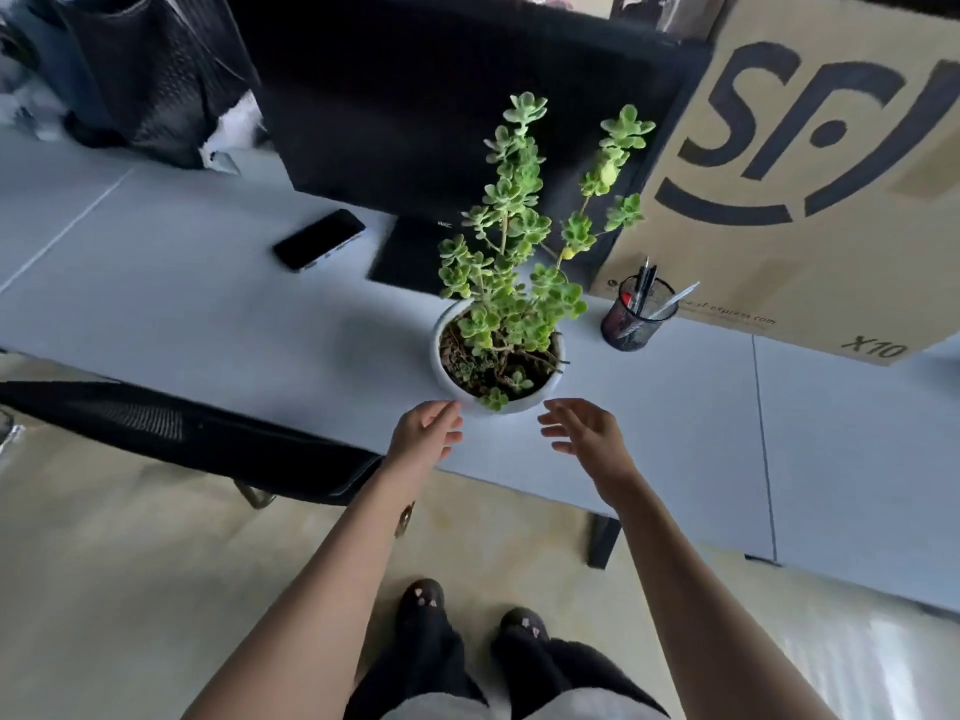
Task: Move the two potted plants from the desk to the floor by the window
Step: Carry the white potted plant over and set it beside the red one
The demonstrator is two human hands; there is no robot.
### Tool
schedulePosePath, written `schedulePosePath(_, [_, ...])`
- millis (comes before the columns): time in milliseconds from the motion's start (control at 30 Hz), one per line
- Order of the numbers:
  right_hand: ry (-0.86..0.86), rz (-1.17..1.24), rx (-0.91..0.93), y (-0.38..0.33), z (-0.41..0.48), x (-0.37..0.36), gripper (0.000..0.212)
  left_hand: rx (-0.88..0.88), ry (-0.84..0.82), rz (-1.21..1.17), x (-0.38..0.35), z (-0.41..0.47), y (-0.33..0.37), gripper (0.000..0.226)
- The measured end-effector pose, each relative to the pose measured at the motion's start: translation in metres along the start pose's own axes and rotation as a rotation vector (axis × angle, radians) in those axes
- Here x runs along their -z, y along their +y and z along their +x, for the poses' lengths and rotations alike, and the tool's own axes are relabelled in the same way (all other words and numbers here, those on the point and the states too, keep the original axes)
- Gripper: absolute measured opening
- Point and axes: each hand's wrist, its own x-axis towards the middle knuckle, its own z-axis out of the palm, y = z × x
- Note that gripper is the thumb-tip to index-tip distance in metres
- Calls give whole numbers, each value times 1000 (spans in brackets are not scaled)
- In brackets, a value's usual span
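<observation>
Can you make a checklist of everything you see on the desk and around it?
Surface: white desk, bare patches.
Job's things: one potted plant in a white pot, upright near the front edge; no second one seen.
Clutter: phone, mesh pen cup, monitor, cardboard box.
Grippers: left hand and right hand open, either side of the pot; fingers possibly not touching.
Cables: nothing seen.
Surroundings: black chair, beige floor.
</observation>
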Motion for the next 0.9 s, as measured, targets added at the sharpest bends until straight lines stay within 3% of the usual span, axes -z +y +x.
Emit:
schedulePosePath(133, [75,45,-13,3,0,-11,16,-12,-52,-12,13,12,5,15])
schedulePosePath(333, [130,99,-32,6,8,-18,13,11,-104,26,21,27,15,38])
schedulePosePath(533, [71,208,-60,17,28,-19,58,8,-180,-105,11,50,20,6])
schedulePosePath(600, [30,250,-52,18,31,-21,62,4,-194,-134,11,57,17,9])
schedulePosePath(700, [-18,312,-48,21,36,-26,52,10,-240,-135,9,69,11,16])
schedulePosePath(900, [-71,335,-29,26,42,-36,50,-73,-285,72,7,75,10,39])
